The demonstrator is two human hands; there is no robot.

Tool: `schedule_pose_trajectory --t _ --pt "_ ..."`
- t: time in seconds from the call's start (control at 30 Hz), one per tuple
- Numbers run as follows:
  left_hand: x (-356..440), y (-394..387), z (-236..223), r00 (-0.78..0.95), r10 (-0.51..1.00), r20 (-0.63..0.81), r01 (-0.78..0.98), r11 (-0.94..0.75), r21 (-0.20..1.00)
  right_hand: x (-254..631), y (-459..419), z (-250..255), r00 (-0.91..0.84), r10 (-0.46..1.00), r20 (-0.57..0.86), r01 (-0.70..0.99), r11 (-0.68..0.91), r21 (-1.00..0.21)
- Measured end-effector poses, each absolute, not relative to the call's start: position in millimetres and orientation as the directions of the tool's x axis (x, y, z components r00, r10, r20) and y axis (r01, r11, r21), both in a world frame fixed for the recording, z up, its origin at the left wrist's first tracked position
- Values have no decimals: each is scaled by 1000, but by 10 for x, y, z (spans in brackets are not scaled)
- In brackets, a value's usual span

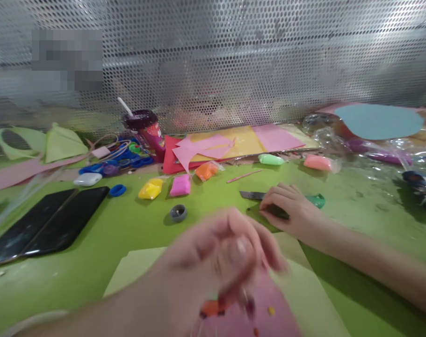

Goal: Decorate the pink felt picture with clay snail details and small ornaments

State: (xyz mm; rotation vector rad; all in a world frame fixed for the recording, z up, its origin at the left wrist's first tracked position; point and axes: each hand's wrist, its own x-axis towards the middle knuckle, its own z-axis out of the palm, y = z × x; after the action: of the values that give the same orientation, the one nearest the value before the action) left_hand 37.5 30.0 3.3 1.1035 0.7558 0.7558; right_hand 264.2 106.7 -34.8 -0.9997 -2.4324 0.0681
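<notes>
My left hand [230, 252] is above the sheets in the lower middle, smeared by motion. Its fingers are curled in toward the thumb, and whatever lies between them cannot be made out. Below it, a pink paper [279, 313] with small orange, yellow and dark red pieces on it rests over a pale yellow sheet [139, 271]. To the right, my right hand [286, 206] is closed over what looks like a utility knife on the green table. Its grey blade [252, 194] sticks out on the left and its green handle [317, 201] on the right; the middle is hidden.
Yellow [150, 188], pink [180, 186] and orange clay packs [206, 171] lie ahead, near a grey ring-shaped lid [178, 213]. A black phone-like device [51, 224] is at left. A lidded cup [146, 133] and coloured papers [241, 140] stand before the perforated metal panel [213, 56].
</notes>
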Motion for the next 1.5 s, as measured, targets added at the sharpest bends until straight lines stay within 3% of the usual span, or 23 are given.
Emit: schedule_pose_trajectory --t 0.07,0.2,0.37,0.57,0.7,0.9,1.2,1.5 --pt "388 527 90 476 872 -118 -272 273 923 2652 1071 -349 -621 658 426 636 740 -218" --pt "377 783 10 410 899 -156 -323 303 896 2667 1076 -364 -639 622 453 614 767 -189" --pt "344 815 -129 431 882 -189 -293 335 895 2681 1070 -360 -634 616 468 619 767 -170" --pt "334 894 -248 368 917 -156 -228 251 941 2697 1050 -293 -638 654 407 657 738 -154" --pt "322 908 -274 339 928 -155 -191 229 955 2668 1020 -243 -563 679 471 666 710 -229" --pt "350 796 -163 424 885 -195 -51 238 970 2477 789 -120 -519 566 640 552 794 -255" --pt "434 676 -173 518 837 -175 -52 235 971 2323 503 -15 -497 586 640 470 802 -369" --pt "447 640 -133 534 831 -153 -56 215 975 2322 493 -18 -494 549 675 455 824 -337"
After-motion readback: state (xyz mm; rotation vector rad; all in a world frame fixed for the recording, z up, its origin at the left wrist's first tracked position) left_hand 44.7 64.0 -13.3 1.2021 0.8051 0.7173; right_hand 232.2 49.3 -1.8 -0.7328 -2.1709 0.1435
